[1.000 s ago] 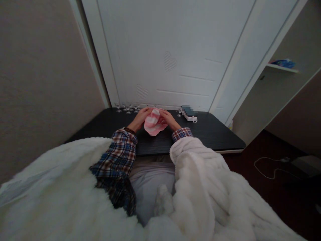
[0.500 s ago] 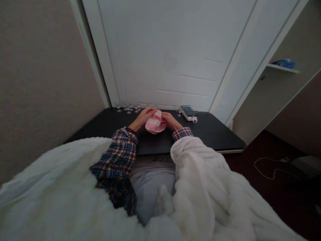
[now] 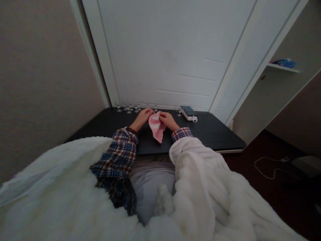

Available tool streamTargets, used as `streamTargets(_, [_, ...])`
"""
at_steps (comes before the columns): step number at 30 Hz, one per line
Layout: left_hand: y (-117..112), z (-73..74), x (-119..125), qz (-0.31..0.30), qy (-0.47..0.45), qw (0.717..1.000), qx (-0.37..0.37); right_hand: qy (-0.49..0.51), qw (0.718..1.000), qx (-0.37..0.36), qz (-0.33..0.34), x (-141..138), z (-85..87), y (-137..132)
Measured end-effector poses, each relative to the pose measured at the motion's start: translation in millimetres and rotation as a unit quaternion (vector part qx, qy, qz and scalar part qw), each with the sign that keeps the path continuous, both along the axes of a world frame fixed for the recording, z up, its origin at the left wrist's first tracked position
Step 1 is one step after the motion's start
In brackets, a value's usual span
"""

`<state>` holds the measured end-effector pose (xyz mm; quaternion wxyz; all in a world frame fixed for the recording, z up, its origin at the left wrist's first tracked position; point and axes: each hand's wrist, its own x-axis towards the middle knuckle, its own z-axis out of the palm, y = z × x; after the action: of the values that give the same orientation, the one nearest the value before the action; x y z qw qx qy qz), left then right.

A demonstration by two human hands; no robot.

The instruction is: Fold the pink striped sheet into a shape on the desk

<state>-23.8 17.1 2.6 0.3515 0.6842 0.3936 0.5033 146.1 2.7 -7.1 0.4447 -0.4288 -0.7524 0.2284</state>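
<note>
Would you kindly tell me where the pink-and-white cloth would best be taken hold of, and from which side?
Probably by the lower tip of the cloth, from the wearer's side: it tapers to a point there, clear of fingers, while the right hand pinches it higher up and the left hand is at its top.

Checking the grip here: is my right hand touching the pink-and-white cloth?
Touching: the head view shows the right hand's fingers over the upper right part of the pink-and-white cloth.
</note>
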Motion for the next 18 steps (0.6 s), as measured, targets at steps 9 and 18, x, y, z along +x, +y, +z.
streamTargets(9, [1.9, 3.0, -3.5, 0.059, 0.096, 0.992, 0.063, -0.077, 0.994, 0.070, -0.027, -3.2, 1.5, -5.5])
streamTargets(18, [-6.9, 2.4, -0.3, 0.051, 0.124, 0.978, 0.161, 0.048, 0.997, 0.005, -0.061, 0.8, 2.1, -4.5])
